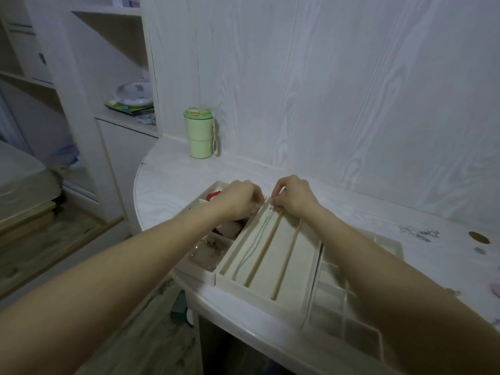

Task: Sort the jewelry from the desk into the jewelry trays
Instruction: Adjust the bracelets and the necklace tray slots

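- Reaching forward over the desk (189, 169), both hands meet at the far end of the long tray (270, 255), the one split into three lengthwise channels.
- The left hand (239, 200) has its fingers curled in and pinched together at the top of the leftmost channel; what they pinch looks like the end of the thin chain (253, 244), though the contact itself is too small to be sure of.
- The right hand (293, 196), just beside the left and nearly touching it, also has its fingers curled in a pinch, at the chain's clasp end near the tray's far rim.
- From the fingertips the chain runs back toward the person along the leftmost channel, lying on the tray floor.
- Under and to the left of the left hand sits a tray of small compartments (205, 255), holding a red beaded piece (213, 196) beyond the wrist and small mixed items nearer the person.
- Below the right forearm is a grid tray (349, 318) with square cells.
- Well off to the right of the right hand, loose silver pieces (418, 232) lie on the desk.
- Beyond both hands, by the wall, stands a green lidded cup (200, 133).
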Available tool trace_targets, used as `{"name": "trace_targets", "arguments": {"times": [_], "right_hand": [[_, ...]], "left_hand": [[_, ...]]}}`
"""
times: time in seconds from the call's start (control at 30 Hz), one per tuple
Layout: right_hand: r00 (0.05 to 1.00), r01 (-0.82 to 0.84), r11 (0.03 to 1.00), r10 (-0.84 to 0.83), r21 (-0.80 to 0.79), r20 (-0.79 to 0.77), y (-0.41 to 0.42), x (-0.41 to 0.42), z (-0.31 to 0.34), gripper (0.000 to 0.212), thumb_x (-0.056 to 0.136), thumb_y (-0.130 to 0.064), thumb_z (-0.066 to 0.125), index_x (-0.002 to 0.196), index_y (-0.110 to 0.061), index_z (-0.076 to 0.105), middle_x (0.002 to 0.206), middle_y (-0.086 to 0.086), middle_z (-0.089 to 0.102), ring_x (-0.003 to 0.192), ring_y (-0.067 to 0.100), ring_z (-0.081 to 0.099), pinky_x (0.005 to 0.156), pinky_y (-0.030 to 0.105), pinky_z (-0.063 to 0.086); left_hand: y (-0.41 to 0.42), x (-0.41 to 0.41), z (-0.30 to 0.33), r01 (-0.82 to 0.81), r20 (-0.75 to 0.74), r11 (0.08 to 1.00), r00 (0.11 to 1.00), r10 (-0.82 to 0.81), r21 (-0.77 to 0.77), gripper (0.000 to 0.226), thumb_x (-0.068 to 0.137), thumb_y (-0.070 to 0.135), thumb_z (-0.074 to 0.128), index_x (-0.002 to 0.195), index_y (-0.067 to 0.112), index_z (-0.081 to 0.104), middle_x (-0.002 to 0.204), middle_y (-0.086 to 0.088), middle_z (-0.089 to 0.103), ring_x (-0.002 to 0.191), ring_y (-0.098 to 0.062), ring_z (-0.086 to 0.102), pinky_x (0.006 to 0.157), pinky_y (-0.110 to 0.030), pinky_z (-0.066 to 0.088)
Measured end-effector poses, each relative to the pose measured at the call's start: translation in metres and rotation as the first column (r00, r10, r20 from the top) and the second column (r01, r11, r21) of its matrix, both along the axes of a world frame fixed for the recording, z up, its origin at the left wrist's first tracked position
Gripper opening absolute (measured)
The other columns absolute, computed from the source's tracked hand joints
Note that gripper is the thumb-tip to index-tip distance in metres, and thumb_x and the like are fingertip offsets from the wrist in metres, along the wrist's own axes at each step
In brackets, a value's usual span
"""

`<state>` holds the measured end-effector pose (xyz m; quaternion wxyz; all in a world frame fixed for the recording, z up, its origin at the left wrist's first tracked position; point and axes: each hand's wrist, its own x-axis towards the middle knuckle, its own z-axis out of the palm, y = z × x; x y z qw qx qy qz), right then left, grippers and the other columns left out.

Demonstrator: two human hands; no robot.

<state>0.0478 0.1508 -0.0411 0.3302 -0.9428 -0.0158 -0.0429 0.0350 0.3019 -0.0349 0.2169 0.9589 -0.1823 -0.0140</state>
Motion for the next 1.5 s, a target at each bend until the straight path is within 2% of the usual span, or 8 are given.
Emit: {"name": "trace_targets", "arguments": {"times": [0.23,0.43,0.53,0.7,0.93,1.1,1.27,1.5], "right_hand": [[1.0,0.012,0.993,-0.012,-0.114,0.005,0.008,0.01,-0.007,0.024,0.074,0.011,0.062,0.066,-0.01,0.056,0.083,0.019,0.067,0.074,0.03,0.069,0.072,0.038,0.059],[0.999,-0.035,0.907,0.038,-0.419,-0.002,0.018,0.007,-0.004,0.025,0.08,0.009,0.051,0.101,-0.003,0.058,0.096,0.013,0.051,0.076,0.03,0.053,0.054,0.028,0.041],[0.998,-0.035,0.85,0.059,-0.526,0.03,0.016,0.004,-0.005,0.024,0.084,0.005,0.05,0.105,-0.004,0.056,0.098,0.012,0.052,0.086,0.032,0.055,0.063,0.03,0.038],[0.997,-0.045,0.902,0.069,-0.429,0.04,0.011,-0.008,-0.001,0.015,0.087,-0.003,0.047,0.092,-0.01,0.061,0.098,0.01,0.063,0.085,0.029,0.061,0.067,0.033,0.049],[0.985,-0.173,0.875,0.157,-0.452,-0.074,0.016,-0.049,0.005,0.016,0.09,-0.015,0.053,0.095,-0.014,0.067,0.102,0.008,0.067,0.087,0.026,0.062,0.077,0.035,0.052],[0.976,-0.216,0.763,0.157,-0.609,-0.15,0.028,-0.07,-0.001,0.029,0.097,-0.025,0.044,0.114,-0.011,0.062,0.118,0.011,0.061,0.108,0.03,0.056,0.085,0.033,0.046],[0.965,-0.264,0.68,0.186,-0.684,-0.187,0.034,-0.077,-0.002,0.019,0.096,-0.008,0.039,0.089,-0.013,0.056,0.108,0.013,0.065,0.103,0.031,0.055,0.091,0.033,0.036],[0.974,-0.226,0.68,0.169,-0.697,-0.151,0.034,-0.07,-0.005,0.036,0.092,-0.001,0.037,0.062,-0.02,0.039,0.065,-0.003,0.039,0.082,0.021,0.038,0.069,0.029,0.025]], "left_hand": [[-0.005,0.005,-0.004,0.03,0.05,0.998,0.998,-0.033,0.059,0.034,0.089,0.008,0.04,0.111,0.017,0.065,0.109,-0.004,0.068,0.103,-0.023,0.059,0.087,-0.039,0.049],[-0.005,0.004,-0.001,-0.003,0.018,1.0,1.0,0.004,-0.007,0.03,0.089,0.008,0.04,0.115,0.013,0.054,0.111,-0.005,0.067,0.106,-0.025,0.057,0.09,-0.04,0.045],[-0.004,0.001,0.004,0.007,-0.033,1.0,0.999,-0.008,-0.024,0.034,0.088,0.003,0.039,0.118,0.01,0.052,0.113,-0.004,0.067,0.106,-0.023,0.056,0.091,-0.038,0.045],[0.0,-0.015,0.012,0.045,-0.071,0.999,0.996,-0.044,0.014,0.04,0.088,-0.001,0.038,0.124,0.011,0.051,0.12,-0.001,0.063,0.112,-0.021,0.055,0.088,-0.029,0.043],[0.019,-0.041,0.006,0.132,-0.06,0.984,0.99,-0.125,0.121,0.04,0.086,0.019,0.058,0.126,0.016,0.056,0.121,-0.001,0.06,0.114,-0.018,0.053,0.091,-0.029,0.044],[0.021,-0.064,0.001,0.126,0.001,0.902,0.99,-0.139,0.412,0.081,0.072,0.054,0.071,0.138,0.021,0.04,0.138,0.001,0.043,0.129,-0.025,0.032,0.106,-0.038,0.031],[0.018,-0.076,0.004,0.097,-0.047,0.801,0.995,-0.086,0.591,0.1,0.069,0.059,0.072,0.146,0.019,0.024,0.157,-0.005,0.008,0.143,-0.031,0.003,0.116,-0.047,0.012],[0.017,-0.072,0.01,0.108,-0.111,0.746,0.993,-0.046,0.657,0.113,0.067,0.056,0.075,0.15,0.029,0.003,0.158,-0.005,-0.005,0.144,-0.033,-0.007,0.116,-0.048,0.004]]}}
